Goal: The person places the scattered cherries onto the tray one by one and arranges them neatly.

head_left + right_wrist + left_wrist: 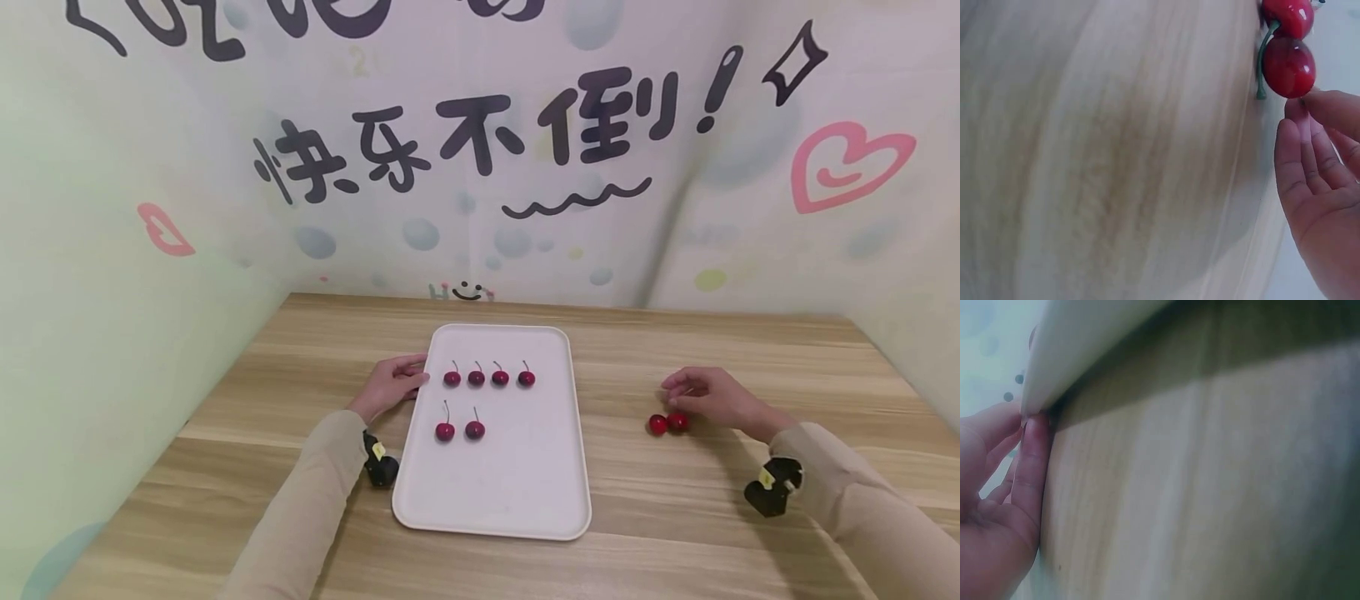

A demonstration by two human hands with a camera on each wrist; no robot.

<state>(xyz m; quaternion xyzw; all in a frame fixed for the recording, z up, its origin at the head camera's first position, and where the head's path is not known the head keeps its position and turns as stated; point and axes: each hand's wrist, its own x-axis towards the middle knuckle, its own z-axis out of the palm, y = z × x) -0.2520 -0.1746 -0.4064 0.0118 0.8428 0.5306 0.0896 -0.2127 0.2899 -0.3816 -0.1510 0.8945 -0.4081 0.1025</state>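
Observation:
A white tray (525,483) bears cherries with upright stems: several in a back row (476,378), two in a front row, among them a dark red cherry (475,430). My left hand (392,385) holds the tray's left edge; in the left wrist view the thumb and fingers (1034,456) meet at its rim. To the right, two bright red cherries (657,425) lie side by side on the table. My right hand (708,398) hovers right beside them, fingers bent loosely. In the right wrist view, its fingertips come close to the nearer cherry (1289,67); contact is unclear.
The wooden table (300,533) extends around the tray on all sides. Behind it hangs a printed white cloth (420,183) with black lettering and hearts. Each wrist carries a small black camera, such as the right wrist camera (772,486).

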